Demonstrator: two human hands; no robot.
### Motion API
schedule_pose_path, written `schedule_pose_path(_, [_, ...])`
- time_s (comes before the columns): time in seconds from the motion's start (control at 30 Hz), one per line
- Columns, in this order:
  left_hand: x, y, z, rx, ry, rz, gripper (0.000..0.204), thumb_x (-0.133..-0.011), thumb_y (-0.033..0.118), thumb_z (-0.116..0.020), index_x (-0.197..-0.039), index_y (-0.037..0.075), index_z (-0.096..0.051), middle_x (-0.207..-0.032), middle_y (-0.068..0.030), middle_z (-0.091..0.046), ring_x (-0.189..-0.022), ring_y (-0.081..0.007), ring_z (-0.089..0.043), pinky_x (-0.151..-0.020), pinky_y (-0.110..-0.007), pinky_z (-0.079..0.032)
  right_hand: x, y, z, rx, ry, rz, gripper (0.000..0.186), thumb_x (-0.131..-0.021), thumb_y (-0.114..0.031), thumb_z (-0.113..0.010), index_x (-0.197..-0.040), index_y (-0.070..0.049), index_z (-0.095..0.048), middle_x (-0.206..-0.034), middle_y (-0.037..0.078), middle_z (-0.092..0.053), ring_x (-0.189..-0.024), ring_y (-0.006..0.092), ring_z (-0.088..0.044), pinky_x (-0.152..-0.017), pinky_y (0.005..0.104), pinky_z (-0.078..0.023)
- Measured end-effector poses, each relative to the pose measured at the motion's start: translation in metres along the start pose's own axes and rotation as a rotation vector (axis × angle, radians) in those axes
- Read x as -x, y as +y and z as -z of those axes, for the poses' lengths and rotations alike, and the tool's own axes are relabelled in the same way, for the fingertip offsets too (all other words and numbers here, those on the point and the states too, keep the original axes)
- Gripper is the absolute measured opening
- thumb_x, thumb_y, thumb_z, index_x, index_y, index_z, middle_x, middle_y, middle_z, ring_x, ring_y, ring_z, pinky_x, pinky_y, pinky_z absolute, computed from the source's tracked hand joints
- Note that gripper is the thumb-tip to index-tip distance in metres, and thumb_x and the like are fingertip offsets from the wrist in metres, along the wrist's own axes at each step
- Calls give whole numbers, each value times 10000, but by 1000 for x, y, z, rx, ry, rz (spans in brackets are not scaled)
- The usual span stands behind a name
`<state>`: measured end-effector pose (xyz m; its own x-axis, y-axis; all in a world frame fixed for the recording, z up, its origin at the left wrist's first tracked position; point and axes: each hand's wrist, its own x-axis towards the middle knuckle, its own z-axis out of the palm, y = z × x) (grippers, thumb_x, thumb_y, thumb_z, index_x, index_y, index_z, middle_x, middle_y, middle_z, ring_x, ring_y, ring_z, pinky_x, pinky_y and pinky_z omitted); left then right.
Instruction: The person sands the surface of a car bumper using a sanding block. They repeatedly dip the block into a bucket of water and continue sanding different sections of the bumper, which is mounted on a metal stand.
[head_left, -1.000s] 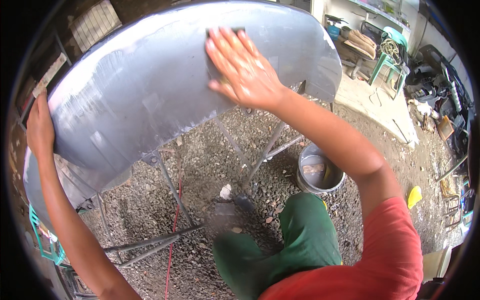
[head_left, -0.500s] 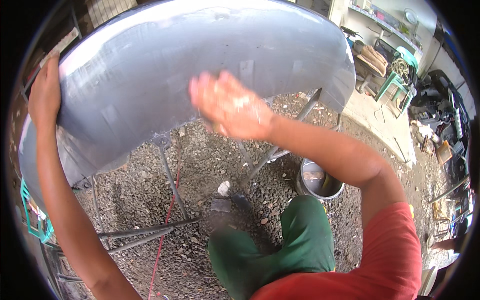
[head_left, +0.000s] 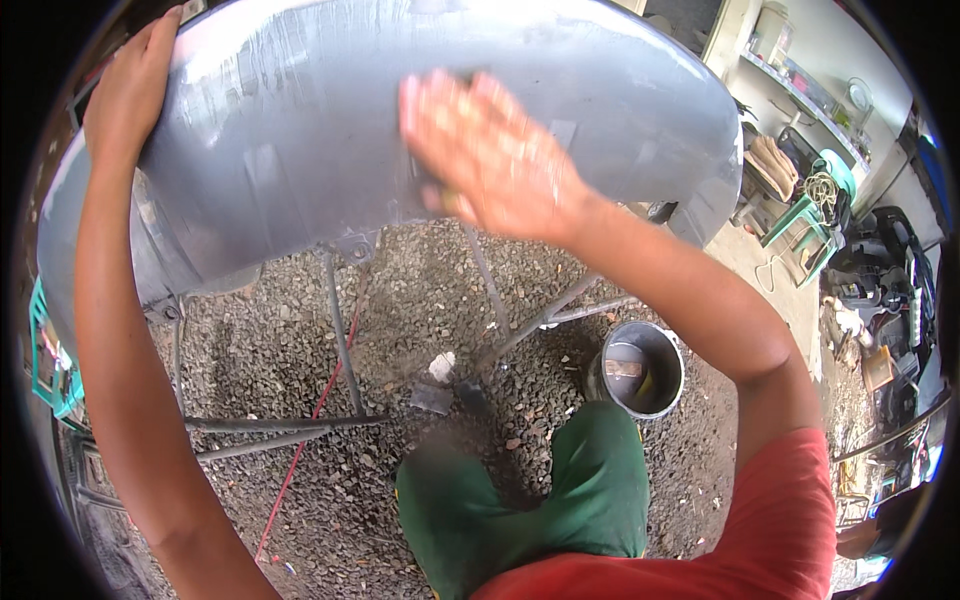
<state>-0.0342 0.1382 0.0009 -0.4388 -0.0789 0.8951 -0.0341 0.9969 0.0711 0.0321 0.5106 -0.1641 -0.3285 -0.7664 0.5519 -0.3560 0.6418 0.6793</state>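
A long, curved grey car bumper spans the upper part of the view, wet and glossy, with water streaks toward its upper left. My left hand grips its left end, fingers over the edge. My right hand presses against the middle of the bumper's face, fingers stretched upward and smeared by motion. Something dark shows at the edge under the right palm; its kind is hidden.
Metal stand legs reach below the bumper onto gravel. A dark bucket holding liquid and a brownish block stands near my right knee. A red line crosses the gravel. Green chairs and piled parts lie right.
My right hand has moved up and slightly right across the bumper, still blurred. Water streaks now show on the bumper's upper left. The view has shifted a little; my left hand stays on the edge.
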Motion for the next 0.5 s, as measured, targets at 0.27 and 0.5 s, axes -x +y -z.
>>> schedule_pose_path(0.27, [24,25,-22,114,-84,22,650,-957,624,-298,-1390,237,-590,-1407,-122,-587,-1322,-338,-521,-1093,-415,-386,55,-26,-27,-230,-186,168,776,-976,-514,-525,-1558,-54,-296,-1640,112,-259,-1537,245,-180,-1265,447,-96])
schedule_pose_path(0.5, [16,15,-12,83,-30,-13,656,-959,625,-284,-1393,238,-588,-1409,-123,-584,-1324,-335,-520,-1097,-413,-383,36,-35,-1,-195,-156,29,758,-937,-499,-581,-1515,-50,-381,-1638,84,-278,-1525,216,-222,-1254,442,-136])
